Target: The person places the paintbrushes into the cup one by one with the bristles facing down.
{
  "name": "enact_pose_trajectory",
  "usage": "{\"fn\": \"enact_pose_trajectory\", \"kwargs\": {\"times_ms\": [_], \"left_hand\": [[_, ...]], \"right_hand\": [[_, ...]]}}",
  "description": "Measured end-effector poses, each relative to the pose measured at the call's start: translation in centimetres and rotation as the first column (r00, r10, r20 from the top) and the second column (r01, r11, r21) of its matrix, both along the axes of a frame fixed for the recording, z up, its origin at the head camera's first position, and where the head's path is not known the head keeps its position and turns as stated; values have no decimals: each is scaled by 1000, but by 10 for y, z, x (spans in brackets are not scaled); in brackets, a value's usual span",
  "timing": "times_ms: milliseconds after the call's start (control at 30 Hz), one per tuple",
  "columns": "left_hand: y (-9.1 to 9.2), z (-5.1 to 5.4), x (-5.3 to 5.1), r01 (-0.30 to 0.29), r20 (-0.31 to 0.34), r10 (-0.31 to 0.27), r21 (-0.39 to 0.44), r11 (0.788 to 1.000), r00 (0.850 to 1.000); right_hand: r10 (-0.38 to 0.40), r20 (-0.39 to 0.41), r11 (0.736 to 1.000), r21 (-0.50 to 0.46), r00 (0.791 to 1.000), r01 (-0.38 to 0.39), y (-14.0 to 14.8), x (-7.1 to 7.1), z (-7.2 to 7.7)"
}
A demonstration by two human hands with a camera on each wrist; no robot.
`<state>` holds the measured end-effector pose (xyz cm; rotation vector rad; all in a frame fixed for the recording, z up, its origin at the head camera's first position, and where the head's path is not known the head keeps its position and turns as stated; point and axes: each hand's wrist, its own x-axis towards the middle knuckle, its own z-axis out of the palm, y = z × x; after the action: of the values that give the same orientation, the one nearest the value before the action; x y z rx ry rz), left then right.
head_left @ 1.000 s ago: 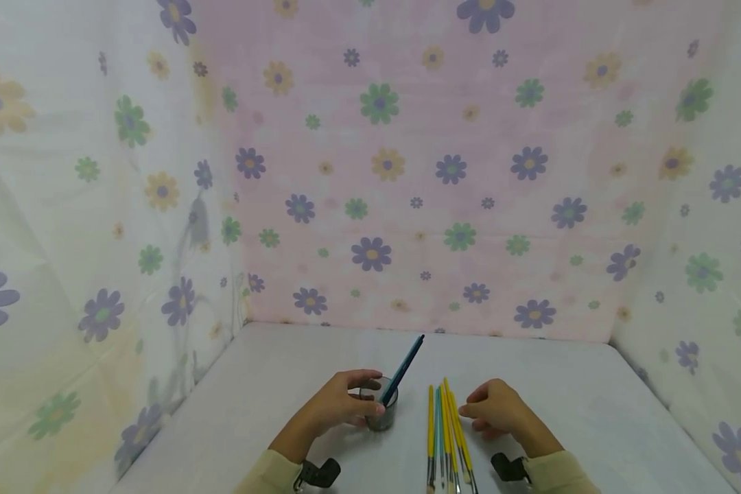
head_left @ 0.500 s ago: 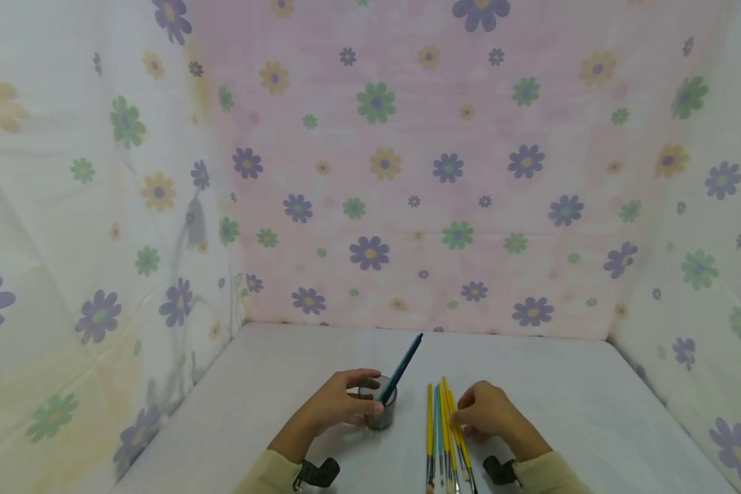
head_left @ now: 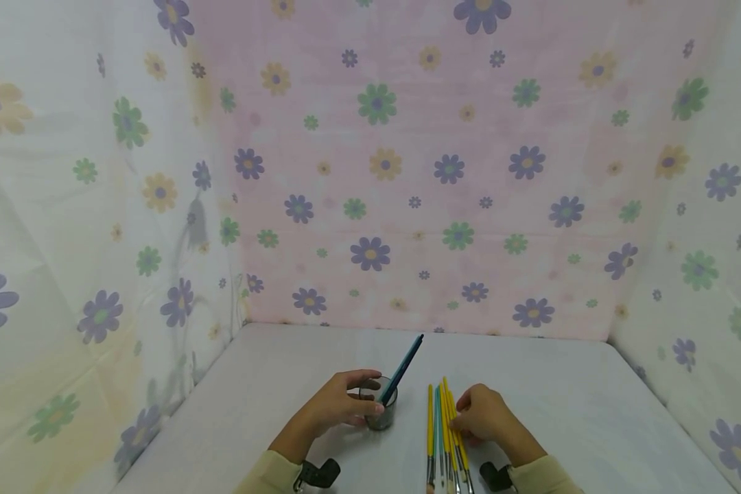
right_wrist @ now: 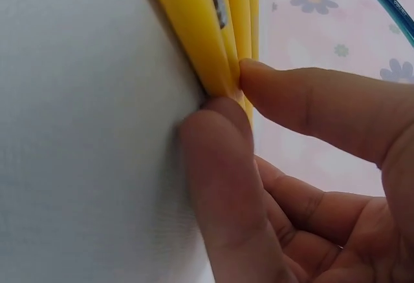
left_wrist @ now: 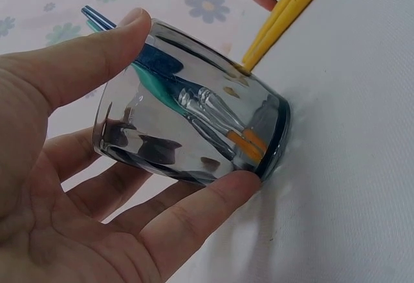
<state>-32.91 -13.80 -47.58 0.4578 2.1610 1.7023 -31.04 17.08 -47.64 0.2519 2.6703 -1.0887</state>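
My left hand (head_left: 339, 405) grips a clear glass (head_left: 381, 416), thumb and fingers around its sides. Blue and teal brushes (head_left: 401, 370) lean to the right inside it; the left wrist view shows their orange-tipped bristles (left_wrist: 247, 146) near the glass base. Right of the glass, several yellow brushes (head_left: 431, 425) and a teal one (head_left: 438, 418) lie side by side on the table, bristles toward me. My right hand (head_left: 489, 417) is at the right edge of this row; in the right wrist view its thumb and index finger pinch a yellow handle (right_wrist: 194, 31).
The white table (head_left: 296, 350) reaches back to a pink flowered cloth (head_left: 407, 274). Pale flowered cloths stand at the left (head_left: 99, 274) and right (head_left: 691, 274). Small black devices sit on both wrists.
My right hand has moved left to the yellow brushes, and its fingertips have closed on one at the right edge. The left hand and glass stay in place.
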Motion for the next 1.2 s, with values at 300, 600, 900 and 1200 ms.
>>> {"fn": "enact_pose_trajectory", "kwargs": {"times_ms": [300, 600, 900, 1200], "left_hand": [[0, 0, 0, 3, 0, -3, 4, 1000, 1000], [-1, 0, 0, 0, 3, 0, -2, 1000, 1000], [-2, -3, -1, 5, -4, -5, -1, 1000, 1000], [0, -2, -3, -17, -2, 17, -35, 999, 1000]], "right_hand": [[-9, -14, 1000, -10, 1000, 8, -1, 0, -2], [-10, -21, 1000, 0, 1000, 10, -1, 0, -2], [-13, -15, 1000, -16, 1000, 13, -1, 0, -2], [13, -54, 999, -46, 998, -15, 4, 0, -5]]}}
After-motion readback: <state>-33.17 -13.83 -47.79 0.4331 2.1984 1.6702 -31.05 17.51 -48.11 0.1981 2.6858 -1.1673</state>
